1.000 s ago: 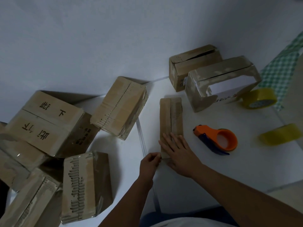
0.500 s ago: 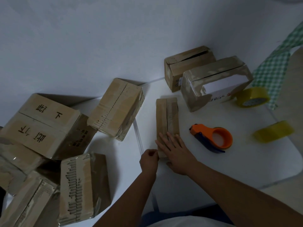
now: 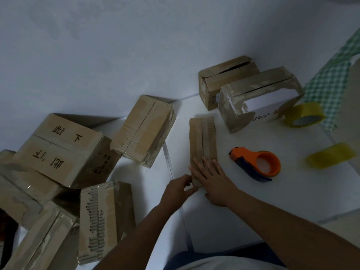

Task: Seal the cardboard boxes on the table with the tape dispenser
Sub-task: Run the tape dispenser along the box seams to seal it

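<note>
A narrow flat cardboard box (image 3: pixel 202 137) lies lengthwise on the white table (image 3: pixel 292 195) in front of me. My right hand (image 3: pixel 212 178) lies flat, fingers spread, on the box's near end. My left hand (image 3: pixel 178 189) pinches the near left corner of the same box. The orange tape dispenser (image 3: pixel 259 163) lies on the table to the right of the box, untouched.
Two cardboard boxes (image 3: pixel 228 78) (image 3: pixel 259 96) stand at the back right. Another taped box (image 3: pixel 145 129) leans at centre left, and several more pile at the left (image 3: pixel 58 149). Two yellow tape rolls (image 3: pixel 303 117) (image 3: pixel 331 155) lie at the right, by a green checked cloth (image 3: pixel 331 75).
The view has shifted slightly. My left hand has slid closer to the box's near left corner; my right hand stays pressed on the box.
</note>
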Demonstrator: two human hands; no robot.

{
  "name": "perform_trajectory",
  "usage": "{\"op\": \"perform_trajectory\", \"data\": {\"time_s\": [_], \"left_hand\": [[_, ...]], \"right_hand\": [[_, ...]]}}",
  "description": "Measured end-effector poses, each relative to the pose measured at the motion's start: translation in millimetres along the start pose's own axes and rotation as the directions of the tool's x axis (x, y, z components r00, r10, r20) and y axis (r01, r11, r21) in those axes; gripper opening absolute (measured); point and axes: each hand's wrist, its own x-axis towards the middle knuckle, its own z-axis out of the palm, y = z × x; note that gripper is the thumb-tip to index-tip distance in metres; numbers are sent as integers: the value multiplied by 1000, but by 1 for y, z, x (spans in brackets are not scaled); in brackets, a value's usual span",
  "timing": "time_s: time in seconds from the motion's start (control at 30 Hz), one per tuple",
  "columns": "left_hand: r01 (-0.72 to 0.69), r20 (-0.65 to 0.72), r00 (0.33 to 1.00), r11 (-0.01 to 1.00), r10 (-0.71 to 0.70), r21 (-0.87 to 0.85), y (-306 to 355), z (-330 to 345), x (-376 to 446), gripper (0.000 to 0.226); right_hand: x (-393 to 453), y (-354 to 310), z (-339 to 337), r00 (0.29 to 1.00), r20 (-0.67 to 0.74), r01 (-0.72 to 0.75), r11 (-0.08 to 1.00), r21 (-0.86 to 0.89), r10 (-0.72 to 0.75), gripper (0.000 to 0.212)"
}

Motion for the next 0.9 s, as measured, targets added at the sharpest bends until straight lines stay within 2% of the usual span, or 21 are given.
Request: {"op": "perform_trajectory", "data": {"time_s": [0.1, 0.17, 0.23, 0.3, 0.37, 0.43, 0.47, 0.53, 0.57, 0.6, 0.63, 0.7, 0.8, 0.9], "left_hand": [[-47, 60, 998, 980, 36, 193, -4, -7, 9, 52], [-42, 60, 998, 975, 30, 218, -3, -7, 8, 55], [-8, 46, 999, 988, 0, 157, -3, -6, 4, 61], [3, 37, 999, 998, -5, 58, -3, -7, 0, 69], [20, 19, 1000, 999, -20, -30, 0, -11, -2, 74], [51, -19, 998, 995, -53, -85, 5, -15, -1, 77], [61, -39, 997, 992, -66, -107, 8, -15, 0, 77], [84, -47, 995, 984, -92, -158, 13, -16, 6, 72], [102, -33, 993, 978, -110, -180, 16, -17, 9, 68], [119, -17, 992, 974, -125, -193, 18, -19, 12, 63], [134, -12, 990, 972, -139, -191, 20, -20, 14, 59], [171, -65, 982, 980, -178, -101, 19, -25, 12, 52], [244, -239, 950, 957, -202, 160, 8, -32, -2, 45], [197, -366, 929, 912, -56, 359, 0, -33, -10, 47]], "right_hand": [[0, 1, 2, 1000, 17, -1, 1000, -2, 1, 111], [1, 2, 0, 998, 56, 5, 1000, -8, -5, 110], [2, 4, -7, 993, 116, 27, 999, 28, -30, 104], [3, 8, -20, 985, 158, 44, 986, 163, -70, 91], [3, 17, -34, 997, 68, 17, 925, 380, -46, 74], [4, 27, -40, 975, -126, -72, 802, 593, 181, 63], [6, 30, -42, 940, -145, -124, 709, 695, 307, 61], [10, 32, -48, 902, -21, -173, 405, 897, 432, 58], [13, 30, -51, 904, 83, -201, 246, 948, 419, 58], [17, 27, -53, 905, 153, -226, 143, 964, 397, 61], [18, 24, -52, 903, 195, -257, 118, 959, 383, 65], [16, 15, -55, 910, 234, -297, 145, 944, 342, 62], [10, -3, -53, 927, 316, -362, 258, 896, 203, 54], [4, -15, -49, 929, 337, -370, 342, 864, 153, 57]]}}
